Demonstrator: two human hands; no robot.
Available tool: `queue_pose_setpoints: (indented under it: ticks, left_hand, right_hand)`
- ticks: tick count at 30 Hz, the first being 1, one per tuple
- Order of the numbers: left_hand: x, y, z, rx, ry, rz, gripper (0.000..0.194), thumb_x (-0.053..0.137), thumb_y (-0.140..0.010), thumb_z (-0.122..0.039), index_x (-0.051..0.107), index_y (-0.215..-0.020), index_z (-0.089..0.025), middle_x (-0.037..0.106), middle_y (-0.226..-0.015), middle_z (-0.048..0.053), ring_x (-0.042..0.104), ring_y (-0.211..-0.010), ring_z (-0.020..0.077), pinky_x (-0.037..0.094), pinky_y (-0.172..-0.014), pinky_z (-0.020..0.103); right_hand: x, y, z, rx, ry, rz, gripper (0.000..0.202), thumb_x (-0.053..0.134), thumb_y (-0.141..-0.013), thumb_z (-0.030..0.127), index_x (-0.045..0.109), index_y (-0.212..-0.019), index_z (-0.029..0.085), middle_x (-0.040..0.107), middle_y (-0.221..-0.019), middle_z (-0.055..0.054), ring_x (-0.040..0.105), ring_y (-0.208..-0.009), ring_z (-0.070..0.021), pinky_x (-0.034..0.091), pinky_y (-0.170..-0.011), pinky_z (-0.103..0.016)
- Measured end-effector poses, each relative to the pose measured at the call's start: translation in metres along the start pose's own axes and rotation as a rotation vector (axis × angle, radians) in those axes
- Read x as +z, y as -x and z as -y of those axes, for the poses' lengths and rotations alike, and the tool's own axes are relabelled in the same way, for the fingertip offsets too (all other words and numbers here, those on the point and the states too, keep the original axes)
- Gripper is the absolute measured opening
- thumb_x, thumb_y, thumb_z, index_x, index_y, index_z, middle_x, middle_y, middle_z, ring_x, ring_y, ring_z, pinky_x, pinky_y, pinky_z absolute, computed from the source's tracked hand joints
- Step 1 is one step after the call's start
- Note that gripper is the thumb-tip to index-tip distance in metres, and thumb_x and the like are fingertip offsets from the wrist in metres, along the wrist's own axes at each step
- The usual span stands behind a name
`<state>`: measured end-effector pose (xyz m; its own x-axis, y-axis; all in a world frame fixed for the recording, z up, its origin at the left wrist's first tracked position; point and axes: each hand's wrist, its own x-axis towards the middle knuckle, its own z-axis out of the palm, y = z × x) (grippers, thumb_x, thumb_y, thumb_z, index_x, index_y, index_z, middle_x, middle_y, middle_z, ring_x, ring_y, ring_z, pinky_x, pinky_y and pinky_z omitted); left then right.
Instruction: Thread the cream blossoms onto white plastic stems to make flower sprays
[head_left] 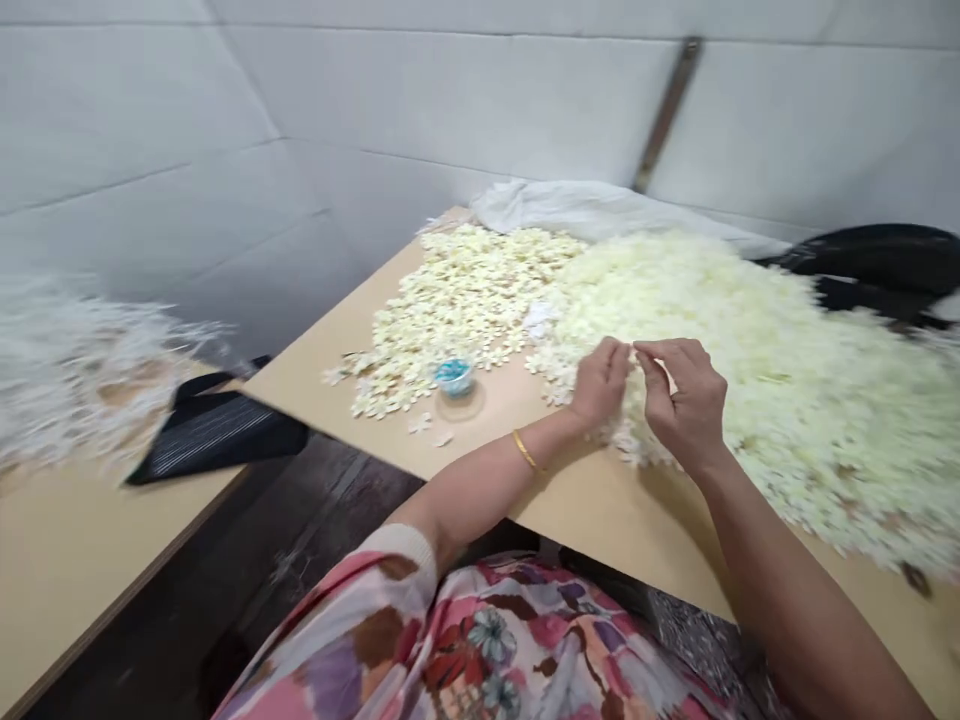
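A broad heap of pale yellow flower pieces (795, 420) is lying on the worktop (315, 370), its left edge sitting just beside both hands. The left hand (602, 382) and right hand (679, 395) are facing each other with fingertips drawn narrow, nearly meeting; whether they are gripping a piece I cannot tell, the spot being too small and blurred. Anything that slight could be slipping from so fine a pinch, and among so many like pieces it would be easily lost. The heap's loose edge could be sliding if a wrist were brushing it. Outward to the left, a small bowl (455, 387) of blue bits (451, 370) is standing uncovered beside a thinner spread of flower pieces (472, 300); a sweep of the left forearm, wearing a gold bracelet (523, 449), could be tipping it. Farther out, the worktop's near edge is overhanging the dark floor (352, 500), where straying pieces could be dropping.
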<state>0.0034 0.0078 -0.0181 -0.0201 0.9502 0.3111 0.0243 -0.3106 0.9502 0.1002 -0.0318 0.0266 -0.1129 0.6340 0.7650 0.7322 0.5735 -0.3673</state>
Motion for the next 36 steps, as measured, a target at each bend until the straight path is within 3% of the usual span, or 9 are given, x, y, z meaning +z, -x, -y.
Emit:
queue_pose_setpoints:
  ticks: [2,4,12,14,19,24,28,32,36]
  left_hand:
    - [0.004,0.000,0.002,0.071,-0.008,0.051,0.027,0.043,-0.090,-0.031,0.042,-0.066,-0.019,0.045,-0.057,-0.003,0.045,-0.058,0.0097,0.036,-0.062,0.023]
    - [0.007,0.002,0.003,0.130,-0.034,0.090,0.027,0.042,-0.091,-0.034,0.042,-0.068,-0.019,0.045,-0.057,-0.004,0.044,-0.056,0.0092,0.035,-0.060,0.023]
    - [0.008,0.008,0.001,0.244,-0.109,0.130,0.030,0.041,-0.090,-0.040,0.042,-0.068,-0.019,0.041,-0.054,-0.004,0.039,-0.050,0.0085,0.032,-0.054,0.024]
    - [0.008,0.009,-0.002,0.170,-0.046,0.181,0.035,0.043,-0.089,-0.045,0.042,-0.066,-0.019,0.041,-0.052,-0.004,0.039,-0.048,0.0079,0.032,-0.052,0.024]
    - [0.010,0.011,-0.008,-0.194,0.322,0.404,0.034,0.056,-0.079,-0.050,0.049,-0.072,-0.017,0.049,-0.052,-0.005,0.042,-0.041,0.0059,0.032,-0.043,0.022]
    - [0.009,0.009,-0.010,-0.358,0.503,0.433,0.035,0.075,-0.062,-0.036,0.049,-0.070,-0.016,0.053,-0.052,-0.006,0.042,-0.040,0.0031,0.030,-0.042,0.018]
    - [0.009,0.009,-0.012,-0.358,0.465,0.443,0.032,0.074,-0.063,-0.033,0.047,-0.066,-0.016,0.047,-0.044,-0.008,0.041,-0.039,0.0038,0.030,-0.041,0.018]
    - [0.011,0.012,-0.014,-0.258,0.363,0.352,0.036,0.073,-0.063,-0.037,0.044,-0.065,-0.017,0.048,-0.047,-0.008,0.043,-0.038,0.0037,0.032,-0.039,0.018]
    - [0.011,0.010,-0.013,-0.355,0.468,0.417,0.035,0.076,-0.061,-0.035,0.050,-0.075,-0.016,0.056,-0.052,-0.006,0.050,-0.040,0.0058,0.037,-0.040,0.019]
  right_hand:
    - [-0.015,0.009,-0.024,0.190,0.019,-0.113,0.019,0.046,-0.087,0.027,0.063,-0.090,0.021,0.066,-0.085,-0.007,0.060,-0.084,-0.0206,0.046,-0.076,-0.036]
    - [-0.023,0.016,-0.039,0.299,0.016,-0.140,0.022,0.044,-0.089,0.031,0.063,-0.087,0.020,0.066,-0.085,-0.007,0.060,-0.083,-0.0203,0.046,-0.077,-0.036]
    - [-0.007,0.028,-0.027,0.323,-0.113,0.052,0.013,0.050,-0.085,0.030,0.059,-0.081,0.022,0.064,-0.080,-0.003,0.055,-0.081,-0.0186,0.043,-0.076,-0.035]
    - [-0.007,0.030,-0.027,0.346,-0.109,0.033,0.015,0.049,-0.085,0.028,0.056,-0.075,0.021,0.061,-0.075,-0.002,0.052,-0.078,-0.0180,0.041,-0.074,-0.034]
    - [-0.010,0.035,-0.035,0.382,-0.085,-0.022,0.017,0.046,-0.086,0.026,0.051,-0.070,0.021,0.056,-0.069,-0.001,0.049,-0.075,-0.0173,0.038,-0.071,-0.033]
    - [-0.007,0.038,-0.037,0.336,0.021,-0.021,0.017,0.046,-0.085,0.025,0.050,-0.070,0.022,0.057,-0.070,-0.001,0.048,-0.074,-0.0179,0.035,-0.071,-0.034]
    - [-0.006,0.039,-0.036,0.276,0.094,-0.022,0.019,0.043,-0.086,0.025,0.049,-0.068,0.022,0.055,-0.068,-0.002,0.046,-0.074,-0.0187,0.033,-0.069,-0.034]
    - [-0.006,0.039,-0.037,0.169,0.206,-0.029,0.022,0.040,-0.088,0.025,0.048,-0.067,0.022,0.055,-0.069,-0.004,0.045,-0.077,-0.0203,0.030,-0.072,-0.036]
    - [-0.006,0.038,-0.038,0.259,0.130,-0.054,0.020,0.043,-0.087,0.025,0.047,-0.067,0.022,0.054,-0.067,-0.002,0.047,-0.074,-0.0188,0.032,-0.071,-0.035]
